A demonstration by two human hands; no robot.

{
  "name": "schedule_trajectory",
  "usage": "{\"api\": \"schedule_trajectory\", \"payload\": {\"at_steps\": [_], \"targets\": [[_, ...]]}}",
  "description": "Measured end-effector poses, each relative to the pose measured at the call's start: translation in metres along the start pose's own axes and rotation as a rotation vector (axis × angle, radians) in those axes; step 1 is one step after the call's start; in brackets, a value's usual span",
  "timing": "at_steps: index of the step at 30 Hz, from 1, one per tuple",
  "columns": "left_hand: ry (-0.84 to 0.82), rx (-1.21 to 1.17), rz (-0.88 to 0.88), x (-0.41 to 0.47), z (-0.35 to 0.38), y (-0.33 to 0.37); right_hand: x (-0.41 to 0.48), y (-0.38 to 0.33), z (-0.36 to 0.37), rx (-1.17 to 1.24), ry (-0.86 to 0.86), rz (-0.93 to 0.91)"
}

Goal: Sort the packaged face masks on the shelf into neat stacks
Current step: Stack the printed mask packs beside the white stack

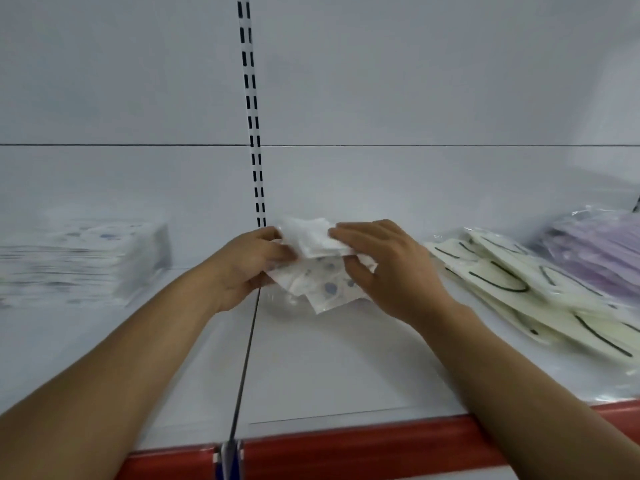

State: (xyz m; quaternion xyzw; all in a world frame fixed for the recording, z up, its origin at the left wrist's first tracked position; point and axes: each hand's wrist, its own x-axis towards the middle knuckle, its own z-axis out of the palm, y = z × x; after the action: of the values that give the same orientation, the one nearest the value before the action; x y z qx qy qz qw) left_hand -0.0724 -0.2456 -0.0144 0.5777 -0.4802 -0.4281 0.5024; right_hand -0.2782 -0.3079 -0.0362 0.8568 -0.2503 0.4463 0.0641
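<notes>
Both hands meet over the middle of the white shelf point(311, 368), holding a small bundle of white, blue-dotted packaged face masks point(318, 271) between them. My left hand point(249, 268) grips the bundle's left side. My right hand point(384, 268) lies on its top right, fingers curled over the packs. A neat stack of the same dotted masks point(86, 258) stands at the left. A loose slanting pile of cream masks with dark ear loops point(526, 289) lies at the right, with purple masks point(599, 251) behind it.
The shelf's red front strip point(363, 452) runs along the bottom. A slotted white upright point(254, 140) rises up the back wall, and a thin divider line point(247, 355) crosses the shelf below it.
</notes>
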Motion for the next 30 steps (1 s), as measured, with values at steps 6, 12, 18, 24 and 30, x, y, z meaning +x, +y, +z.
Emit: {"api": "schedule_trajectory", "payload": {"at_steps": [6, 12, 18, 24, 30], "targets": [[-0.153, -0.26, -0.059, -0.005, -0.003, 0.005, 0.0, 0.004, 0.011, -0.08, -0.179, -0.047], [0.058, -0.096, 0.098, 0.001, -0.013, 0.002, -0.003, -0.003, -0.001, 0.289, -0.108, 0.179], [0.006, -0.083, 0.235, -0.004, -0.021, 0.006, 0.007, 0.006, -0.023, 0.846, 0.059, 0.8], [-0.065, 0.083, 0.253, -0.006, -0.022, 0.003, 0.008, 0.009, -0.024, 1.096, -0.127, 0.83], [-0.197, 0.246, 0.202, -0.02, -0.033, 0.004, 0.006, 0.009, -0.019, 0.971, -0.121, 0.717]]}}
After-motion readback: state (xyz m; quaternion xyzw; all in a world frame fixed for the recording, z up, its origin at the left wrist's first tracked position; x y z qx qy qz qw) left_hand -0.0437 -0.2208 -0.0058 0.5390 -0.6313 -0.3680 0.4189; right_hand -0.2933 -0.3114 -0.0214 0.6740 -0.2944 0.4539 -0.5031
